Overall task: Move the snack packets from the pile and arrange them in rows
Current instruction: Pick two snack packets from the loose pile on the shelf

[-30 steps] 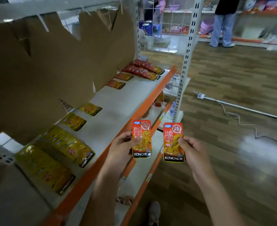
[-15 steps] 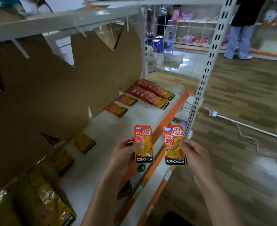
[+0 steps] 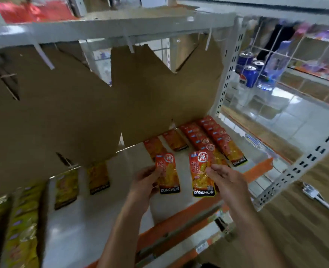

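My left hand [image 3: 144, 183] pinches an orange KONCHEW snack packet [image 3: 169, 176] by its left edge. My right hand [image 3: 226, 180] pinches a second orange packet [image 3: 201, 175] by its right edge. Both packets are held upright over the white shelf [image 3: 94, 219], just in front of two single orange packets [image 3: 174, 139] lying flat. Two overlapping rows of orange packets [image 3: 216, 136] lie at the shelf's far right end. Yellow packets [image 3: 98, 177] lie in rows toward the left.
A torn brown cardboard sheet [image 3: 82, 113] hangs behind the shelf under an upper shelf [image 3: 101, 29]. The shelf has an orange front edge [image 3: 179, 223] and a perforated white upright [image 3: 295, 169] on the right. Blue cans [image 3: 250, 74] stand behind a wire grid. Wooden floor lies right.
The view has swung closer and lower toward the shelf. Both hands have carried their packets forward over the shelf, nearer the orange rows at the right end.
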A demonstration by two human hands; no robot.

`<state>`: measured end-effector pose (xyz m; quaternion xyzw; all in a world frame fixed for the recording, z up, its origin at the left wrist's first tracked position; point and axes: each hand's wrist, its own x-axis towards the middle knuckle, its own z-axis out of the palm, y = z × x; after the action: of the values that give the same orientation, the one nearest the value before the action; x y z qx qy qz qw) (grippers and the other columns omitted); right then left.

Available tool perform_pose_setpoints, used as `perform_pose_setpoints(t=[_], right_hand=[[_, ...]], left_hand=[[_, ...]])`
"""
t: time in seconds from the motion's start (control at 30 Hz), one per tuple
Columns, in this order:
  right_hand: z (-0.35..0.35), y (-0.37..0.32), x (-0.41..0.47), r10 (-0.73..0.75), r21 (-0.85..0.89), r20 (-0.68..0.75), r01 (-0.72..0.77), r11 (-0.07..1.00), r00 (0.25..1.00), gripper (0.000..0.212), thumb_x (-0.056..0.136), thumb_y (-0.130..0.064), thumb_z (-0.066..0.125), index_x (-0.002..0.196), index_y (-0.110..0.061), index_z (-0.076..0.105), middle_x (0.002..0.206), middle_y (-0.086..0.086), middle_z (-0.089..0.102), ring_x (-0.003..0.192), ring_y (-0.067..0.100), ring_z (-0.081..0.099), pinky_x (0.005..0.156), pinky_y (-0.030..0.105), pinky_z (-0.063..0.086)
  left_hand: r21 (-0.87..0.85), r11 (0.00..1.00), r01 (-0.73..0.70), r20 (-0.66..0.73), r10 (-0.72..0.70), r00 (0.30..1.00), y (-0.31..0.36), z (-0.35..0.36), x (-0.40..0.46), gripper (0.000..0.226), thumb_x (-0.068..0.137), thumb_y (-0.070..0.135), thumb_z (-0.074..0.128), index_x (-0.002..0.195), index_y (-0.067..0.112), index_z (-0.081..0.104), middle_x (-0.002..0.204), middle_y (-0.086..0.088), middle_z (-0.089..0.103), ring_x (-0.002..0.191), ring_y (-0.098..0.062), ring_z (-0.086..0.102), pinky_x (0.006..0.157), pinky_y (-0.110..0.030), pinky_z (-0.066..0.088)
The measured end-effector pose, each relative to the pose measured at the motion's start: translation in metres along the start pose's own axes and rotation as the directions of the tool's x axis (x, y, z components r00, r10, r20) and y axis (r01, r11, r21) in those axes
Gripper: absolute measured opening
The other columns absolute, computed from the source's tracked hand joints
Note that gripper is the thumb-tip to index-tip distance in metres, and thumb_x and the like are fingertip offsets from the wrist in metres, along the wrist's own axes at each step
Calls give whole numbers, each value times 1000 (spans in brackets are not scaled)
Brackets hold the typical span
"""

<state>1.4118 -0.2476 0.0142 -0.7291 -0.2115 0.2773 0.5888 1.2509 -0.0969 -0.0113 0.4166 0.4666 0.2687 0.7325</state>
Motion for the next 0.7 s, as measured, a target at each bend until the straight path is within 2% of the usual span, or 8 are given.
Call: perform_pose_setpoints(t=[0.1,0.2,0.27,0.33,0.4,0.43,0.57,0.7], right_hand=[[-6,-8,37,-22,-79,63,27,997,998,10,88,-24,73,94,-27,66,91,-7,72,81,4,69,68,19,51],[-5,-10,67,-32,-134,99,45,990,995,8,89,-23,72,95,-23,67,84,-14,68,75,-3,65,60,12,47],[-1,-9,83,-51,-201,127,76,977,991,7,91,-22,70,97,-24,67,81,-19,64,72,-9,60,56,7,44],[5,-9,96,-55,-270,153,96,958,987,9,92,-24,68,101,-22,70,83,-19,63,79,-3,63,64,8,47],[13,-10,108,-54,-303,159,101,948,986,20,93,-27,66,109,-17,72,90,-12,66,91,11,67,79,25,53],[18,-10,113,-57,-311,160,105,945,985,24,93,-29,66,112,-16,72,93,-10,67,94,12,66,82,29,52],[36,-14,126,-87,-385,178,151,911,980,27,93,-36,62,111,-20,74,100,-5,71,89,10,64,70,21,46],[53,-26,130,-71,-447,182,147,882,981,25,94,-23,58,115,-18,71,106,1,71,85,12,60,75,28,45]], left_hand=[[-56,998,-29,-133,21,991,0,12,14,3,87,14,73,89,14,71,80,-4,75,75,-19,64,72,-33,50],[-47,996,-71,-231,59,971,3,16,23,8,86,10,73,82,16,72,67,1,73,68,-18,60,66,-30,48],[-24,996,-81,-274,71,959,5,16,27,12,86,7,72,78,17,73,67,0,72,68,-19,60,68,-32,48],[-2,997,-80,-295,76,953,6,15,34,17,87,5,71,75,17,74,70,-2,73,74,-23,62,75,-36,51],[18,997,-80,-309,82,948,9,14,39,19,89,2,67,78,17,74,75,-6,75,73,-22,66,74,-34,55],[37,996,-80,-312,87,946,10,13,41,18,90,1,65,82,15,74,80,-9,76,74,-21,68,73,-33,57],[77,992,-97,-320,117,940,17,4,46,17,90,1,65,84,14,75,78,-7,76,72,-19,71,77,-34,57],[95,990,-100,-296,124,947,20,-5,51,14,91,3,65,88,13,75,76,-1,77,69,-11,72,67,-24,59]])
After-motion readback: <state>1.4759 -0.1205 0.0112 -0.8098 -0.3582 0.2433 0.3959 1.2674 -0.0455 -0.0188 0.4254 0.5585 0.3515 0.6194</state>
